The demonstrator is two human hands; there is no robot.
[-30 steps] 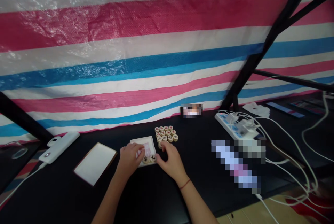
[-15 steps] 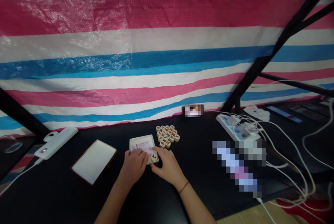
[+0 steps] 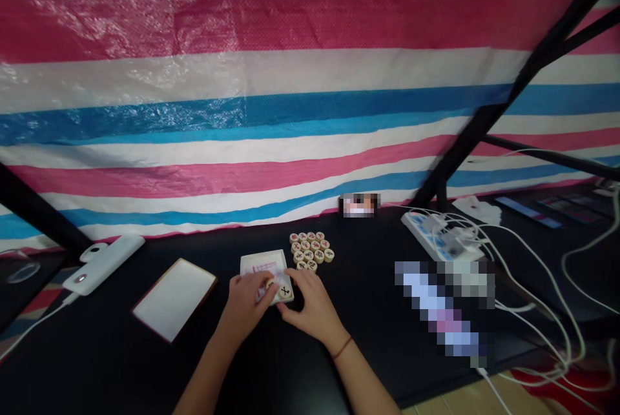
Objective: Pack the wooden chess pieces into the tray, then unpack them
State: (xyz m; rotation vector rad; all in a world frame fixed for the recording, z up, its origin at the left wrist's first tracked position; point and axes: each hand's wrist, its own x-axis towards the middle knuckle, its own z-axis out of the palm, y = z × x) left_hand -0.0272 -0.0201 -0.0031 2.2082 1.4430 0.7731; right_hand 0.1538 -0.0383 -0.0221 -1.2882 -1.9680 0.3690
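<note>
A shallow white box (image 3: pixel 249 259) lies before me with a folded paper sheet printed with red lines (image 3: pixel 264 264) inside. Near its front right corner rests a xiangqi piece (image 3: pixel 285 292) with a black character. Between the fingertips of my left hand (image 3: pixel 245 302) is another piece (image 3: pixel 270 284), partly hidden, over the front of the box. My right hand (image 3: pixel 312 305) grips the box's right side, thumb at the front corner and fingers at the edge. Just behind, several round pieces (image 3: pixel 309 246) stand in close rows, red characters at the back, black in front.
Left of the box lies a white-topped box lid (image 3: pixel 175 299). A white device (image 3: pixel 104 264) with a cable is farther left. To the right are a power strip (image 3: pixel 438 237) with plugs and cables, and a blurred-out phone-like object (image 3: pixel 440 308). A striped sheet (image 3: pixel 290 105) hangs behind the black table.
My left hand has drawn back slightly, its fingers rising, and a piece now shows between its fingertips. My right hand stays at the box's right side.
</note>
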